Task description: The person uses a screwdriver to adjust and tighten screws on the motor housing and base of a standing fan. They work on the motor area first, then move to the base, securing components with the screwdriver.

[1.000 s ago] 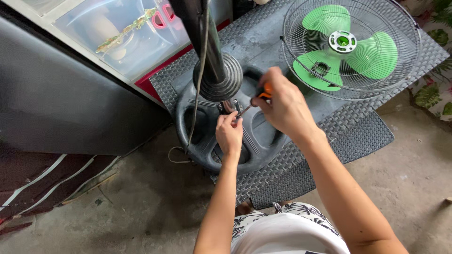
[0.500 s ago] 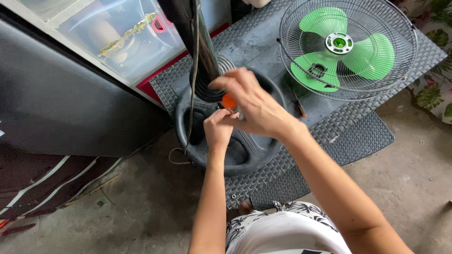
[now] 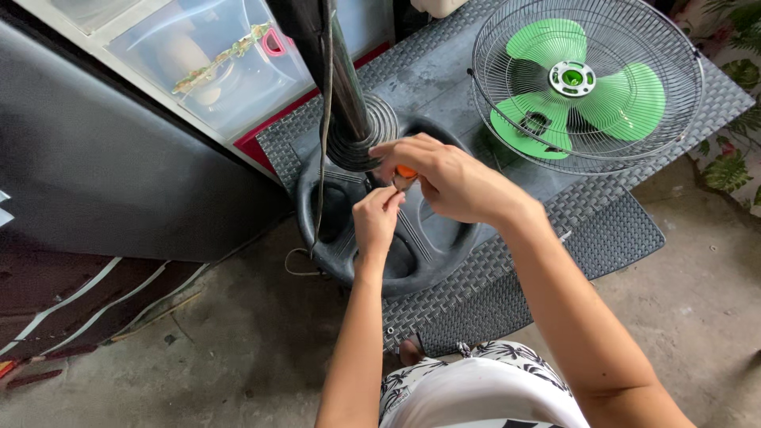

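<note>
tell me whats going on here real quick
A person is bent over the round black base of a stand fan, which sits on a dark woven mat. The right hand grips a small tool with an orange handle, and the left hand meets it right beside the fan's pole. The wire cage with its green blades lies flat on the mat, apart from the base.

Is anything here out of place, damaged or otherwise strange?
Yes. The fan head with green blades lies face up on the woven mat, apart from its pole and round black base. No breakage shows. Both hands hold a small orange-handled tool at the base.
</note>
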